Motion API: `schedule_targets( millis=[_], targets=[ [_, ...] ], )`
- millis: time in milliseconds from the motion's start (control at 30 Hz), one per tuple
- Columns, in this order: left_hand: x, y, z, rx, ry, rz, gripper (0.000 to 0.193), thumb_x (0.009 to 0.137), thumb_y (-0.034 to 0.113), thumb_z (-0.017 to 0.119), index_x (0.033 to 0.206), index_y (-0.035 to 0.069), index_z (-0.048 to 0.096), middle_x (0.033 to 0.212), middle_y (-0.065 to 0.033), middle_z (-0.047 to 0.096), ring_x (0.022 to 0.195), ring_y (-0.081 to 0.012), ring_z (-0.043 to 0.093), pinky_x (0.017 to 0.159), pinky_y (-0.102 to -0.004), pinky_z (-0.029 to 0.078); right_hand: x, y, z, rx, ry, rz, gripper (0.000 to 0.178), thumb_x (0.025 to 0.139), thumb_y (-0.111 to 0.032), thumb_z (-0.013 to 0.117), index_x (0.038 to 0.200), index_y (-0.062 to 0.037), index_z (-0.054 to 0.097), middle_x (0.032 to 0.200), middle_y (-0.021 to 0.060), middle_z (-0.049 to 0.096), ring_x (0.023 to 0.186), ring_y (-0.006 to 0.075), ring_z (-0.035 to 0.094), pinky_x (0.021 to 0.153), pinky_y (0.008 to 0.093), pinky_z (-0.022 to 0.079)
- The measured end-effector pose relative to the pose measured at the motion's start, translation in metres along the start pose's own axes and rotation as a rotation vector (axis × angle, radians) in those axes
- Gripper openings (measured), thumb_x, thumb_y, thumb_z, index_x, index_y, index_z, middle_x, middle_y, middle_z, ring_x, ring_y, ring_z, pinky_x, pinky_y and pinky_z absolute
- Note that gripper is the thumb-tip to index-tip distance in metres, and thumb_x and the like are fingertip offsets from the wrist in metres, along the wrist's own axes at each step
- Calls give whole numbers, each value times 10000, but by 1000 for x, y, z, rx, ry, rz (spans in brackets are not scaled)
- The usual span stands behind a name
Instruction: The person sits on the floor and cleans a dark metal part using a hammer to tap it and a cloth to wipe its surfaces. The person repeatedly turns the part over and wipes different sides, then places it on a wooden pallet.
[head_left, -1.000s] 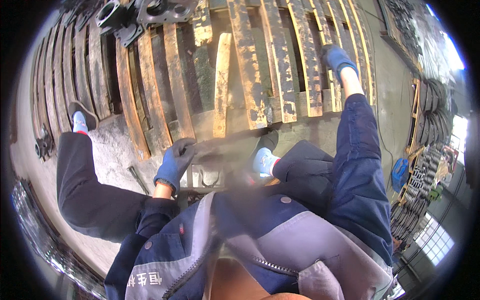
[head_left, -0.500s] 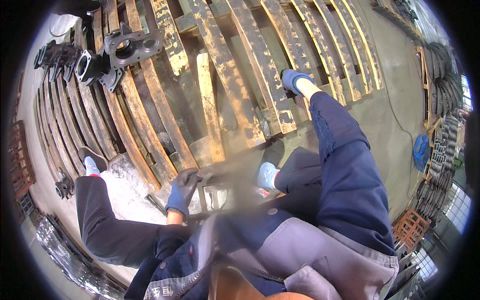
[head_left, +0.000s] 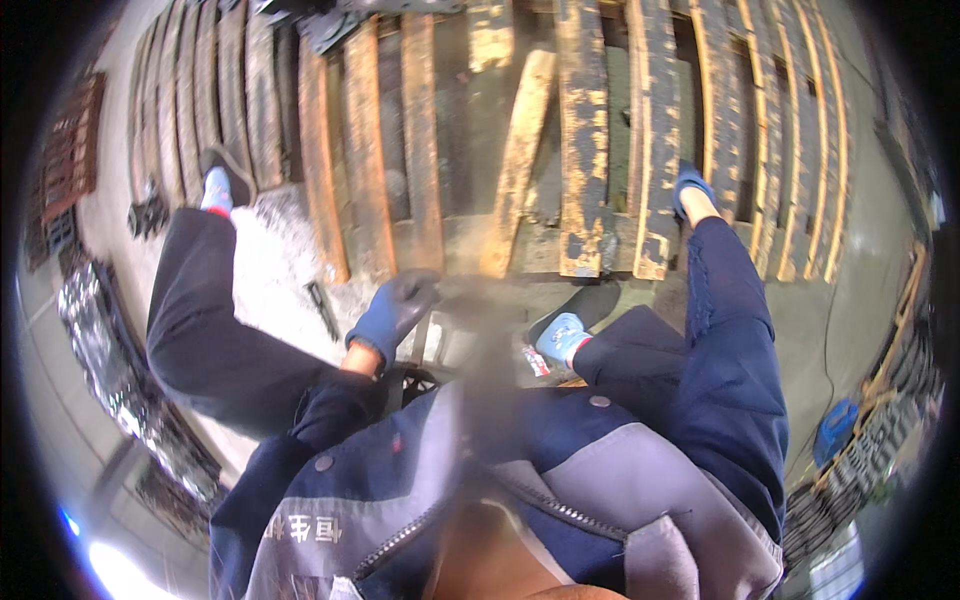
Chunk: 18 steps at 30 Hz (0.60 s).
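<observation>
My left hand (head_left: 398,308), in a blue glove with dark-coated fingers, is in front of my lap with its fingers curled. A grey blur beside it hides whatever may be in its grip. My right arm reaches forward to a wooden pallet (head_left: 583,180), whose slats are worn and patched with black. There my right hand (head_left: 691,193), in a blue glove, is at a dark slat; its fingers are mostly hidden. Dark metal castings (head_left: 335,28) lie on the slats at the top edge, cut off by the picture. A loose board (head_left: 522,160) lies slantwise between slats.
A thin dark bar (head_left: 323,310) lies on the pale floor near my left hand. My feet are apart, the left shoe (head_left: 228,172) by the pallet. Film-wrapped goods (head_left: 110,335) stand at left. A blue object (head_left: 836,430) and stacked dark parts (head_left: 875,445) are at right.
My view has turned and tilted, so the pallet sits further right and higher, and the castings have mostly left the top edge. My right hand remains at the slats; my left stays curled.
</observation>
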<state>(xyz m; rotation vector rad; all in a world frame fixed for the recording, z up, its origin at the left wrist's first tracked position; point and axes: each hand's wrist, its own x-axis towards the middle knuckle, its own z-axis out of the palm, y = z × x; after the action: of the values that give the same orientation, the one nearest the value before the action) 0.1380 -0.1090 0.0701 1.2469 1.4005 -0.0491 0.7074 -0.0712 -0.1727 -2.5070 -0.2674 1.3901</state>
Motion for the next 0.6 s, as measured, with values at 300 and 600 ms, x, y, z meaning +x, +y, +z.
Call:
schedule_targets(
  millis=[300,600],
  targets=[
    [0,-12,-1,68,8,-4,285,960,205,575,1141,5,667,1049,-144,697,967,-202,692,885,-330,535,12,-4,6,-20,19,-7,646,973,-523,391,1389,-45,516,1330,179,557,1172,332,540,956,464,422],
    [4,-8,-2,84,-40,44,326,950,197,578,1187,-22,624,1061,-140,691,976,-202,691,891,-311,520,15,17,-7,154,-19,102,770,964,-615,378,1436,-14,470,1454,224,490,1305,379,483,1073,475,363]
  ],
)
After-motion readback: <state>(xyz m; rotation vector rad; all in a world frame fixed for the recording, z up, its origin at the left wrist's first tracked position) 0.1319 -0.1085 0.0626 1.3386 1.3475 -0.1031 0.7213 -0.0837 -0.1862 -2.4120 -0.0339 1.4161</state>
